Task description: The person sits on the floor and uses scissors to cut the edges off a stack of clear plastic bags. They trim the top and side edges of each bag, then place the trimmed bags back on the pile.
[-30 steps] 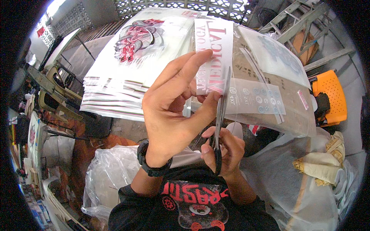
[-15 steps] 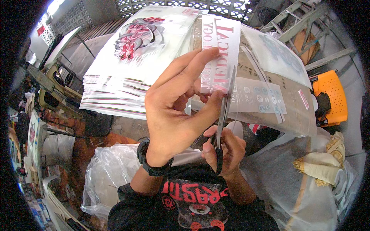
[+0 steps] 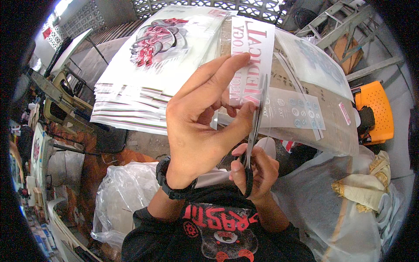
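My left hand (image 3: 203,115) pinches the lower end of a white strip (image 3: 257,41) with large red lettering, held up in front of me. The thumb and bent fingers close on it, and a black watch (image 3: 172,179) circles the wrist. Lower and to the right, my right hand (image 3: 263,170) grips a pair of scissors (image 3: 248,178) by the black handles. Their long metal blades point upward along the strip's right edge, beside my left thumb tip. Whether the blades touch the strip, I cannot tell.
Beyond my hands lies a stack of printed white sheets (image 3: 118,72) beside a brown plastic-wrapped package (image 3: 331,111). A clear sheet with blue icons (image 3: 288,109) rests on it. An orange chair (image 3: 375,111) and ladder (image 3: 340,26) stand right; clear plastic (image 3: 118,196) lies left, cream cloth (image 3: 360,187) right.
My left hand and the strip have shifted very slightly to the right. The scissors stay beside the strip with almost no change.
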`<state>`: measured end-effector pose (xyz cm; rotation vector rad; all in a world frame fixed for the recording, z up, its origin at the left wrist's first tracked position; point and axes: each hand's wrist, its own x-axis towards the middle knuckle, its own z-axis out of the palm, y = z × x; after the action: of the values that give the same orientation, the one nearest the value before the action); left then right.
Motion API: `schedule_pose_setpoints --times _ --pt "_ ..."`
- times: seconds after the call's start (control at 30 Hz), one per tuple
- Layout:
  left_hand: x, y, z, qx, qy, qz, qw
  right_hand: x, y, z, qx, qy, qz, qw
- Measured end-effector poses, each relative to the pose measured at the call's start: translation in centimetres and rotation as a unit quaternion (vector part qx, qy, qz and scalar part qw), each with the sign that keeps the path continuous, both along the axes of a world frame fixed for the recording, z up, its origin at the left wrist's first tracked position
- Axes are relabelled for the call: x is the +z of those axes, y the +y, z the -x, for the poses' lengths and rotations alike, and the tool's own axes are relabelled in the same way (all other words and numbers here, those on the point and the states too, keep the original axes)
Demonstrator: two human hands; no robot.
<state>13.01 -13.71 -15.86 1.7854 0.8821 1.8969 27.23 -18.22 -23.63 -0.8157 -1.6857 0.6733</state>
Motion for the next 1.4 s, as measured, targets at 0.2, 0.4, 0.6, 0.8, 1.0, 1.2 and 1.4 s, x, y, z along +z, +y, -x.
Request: schedule_pose_setpoints --times 0.2,0.4,0.6,0.8,1.0,1.2,1.4 --pt "0.0 0.0 -0.1 0.000 -0.008 0.007 1.000 0.1 -0.1 0.0 -0.004 -0.009 0.010 1.000" --pt "-0.2 0.0 -0.1 -0.010 -0.017 0.013 1.000 -0.1 -0.4 0.0 -0.021 -0.013 0.034 0.999" --pt "-0.1 -0.1 -0.1 -0.018 -0.006 0.046 0.999 -0.2 -0.4 0.0 -0.023 0.006 0.062 0.998" --pt "-0.4 -0.4 -0.3 -0.028 -0.003 0.076 0.997 0.6 0.6 -0.3 -0.006 0.017 0.073 0.997" --pt "-0.4 -0.3 -0.2 -0.026 -0.003 0.091 0.996 0.2 0.6 -0.1 -0.016 0.005 0.085 0.996" --pt "-0.7 -0.2 -0.1 -0.018 -0.006 0.129 0.991 0.3 0.8 0.0 -0.012 0.006 0.116 0.993" --pt "-0.9 -0.7 0.0 -0.022 -0.015 0.165 0.986 0.2 1.3 0.6 -0.018 0.032 0.120 0.992"
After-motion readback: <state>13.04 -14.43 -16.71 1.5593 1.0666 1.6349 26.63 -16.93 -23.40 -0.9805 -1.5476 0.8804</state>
